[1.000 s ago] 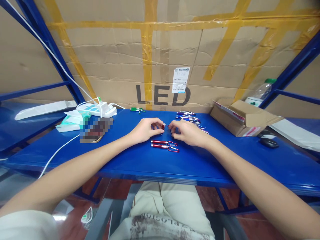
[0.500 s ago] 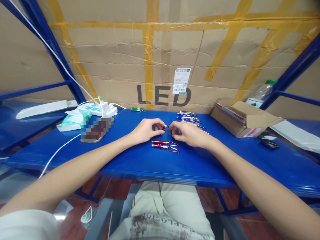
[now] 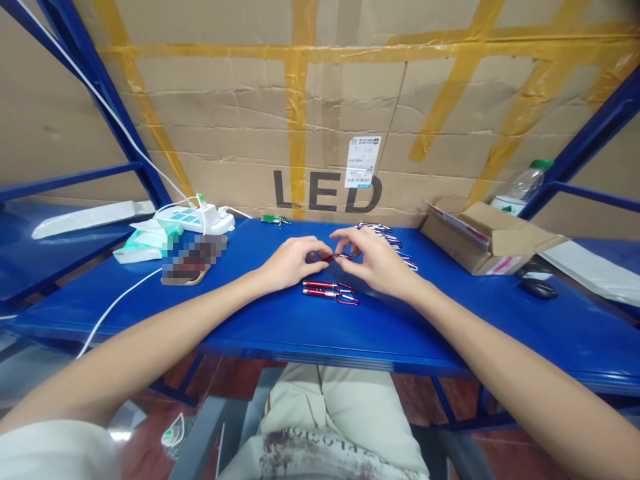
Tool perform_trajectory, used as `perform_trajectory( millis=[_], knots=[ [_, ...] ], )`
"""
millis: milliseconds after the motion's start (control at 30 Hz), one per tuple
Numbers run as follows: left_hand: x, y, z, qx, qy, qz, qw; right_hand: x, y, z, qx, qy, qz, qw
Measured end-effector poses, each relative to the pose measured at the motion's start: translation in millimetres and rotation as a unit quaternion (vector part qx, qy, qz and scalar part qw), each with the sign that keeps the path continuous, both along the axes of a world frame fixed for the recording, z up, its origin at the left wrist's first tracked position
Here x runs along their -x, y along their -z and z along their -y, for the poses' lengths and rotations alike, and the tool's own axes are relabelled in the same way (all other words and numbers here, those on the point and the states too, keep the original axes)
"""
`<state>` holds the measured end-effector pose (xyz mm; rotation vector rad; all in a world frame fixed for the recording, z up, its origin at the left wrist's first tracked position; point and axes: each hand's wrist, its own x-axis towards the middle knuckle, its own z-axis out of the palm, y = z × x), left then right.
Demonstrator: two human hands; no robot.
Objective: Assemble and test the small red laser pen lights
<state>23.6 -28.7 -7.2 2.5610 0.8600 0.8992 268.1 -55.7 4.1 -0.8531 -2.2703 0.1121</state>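
Observation:
Above the middle of the blue table, my left hand (image 3: 293, 261) is closed round a slim red keychain flashlight (image 3: 328, 258), its body mostly hidden by the fingers. At its right end sits a small carabiner clip (image 3: 345, 256), with the thumb and fingers of my right hand (image 3: 374, 260) curled about it; the index finger arches above. Just below the hands lie two more red keychain flashlights (image 3: 320, 292) side by side, clips to the right. Behind my right hand, several blue and purple ones (image 3: 393, 241) form a row, partly covered. A green flashlight (image 3: 273, 219) rests by the cardboard.
To the left are a phone (image 3: 193, 260), a tissue pack (image 3: 147, 239) and a white power strip (image 3: 193, 217) with cables. On the right stand an open cardboard box (image 3: 493, 240), a black mouse (image 3: 539, 288) and a plastic bottle (image 3: 525, 187). A cardboard wall (image 3: 225, 133) closes the back.
My right hand has shifted slightly left, up to the red flashlight in my left hand, and its index finger has risen. The clip now shows between the hands. My left hand stays nearly still.

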Motion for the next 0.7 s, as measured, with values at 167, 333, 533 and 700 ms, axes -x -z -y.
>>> perform_trajectory(
  millis=[167,333,533,700],
  knots=[
    [0.0,-0.7,0.9,-0.002,0.004,0.001,1.0,0.1,0.7,-0.4,-0.01,0.003,0.007,1.0],
    [-0.2,-0.2,0.8,-0.005,0.002,0.0,1.0,1.0,0.0,1.1,-0.016,0.001,0.011,1.0],
    [0.5,-0.2,-0.8,0.004,0.006,0.012,1.0,-2.1,-0.6,-1.2,-0.017,0.013,0.003,1.0],
    [1.4,-1.5,-0.7,0.001,0.01,0.016,1.0,-5.6,0.1,-5.9,-0.011,0.059,-0.001,0.998]
  ],
)
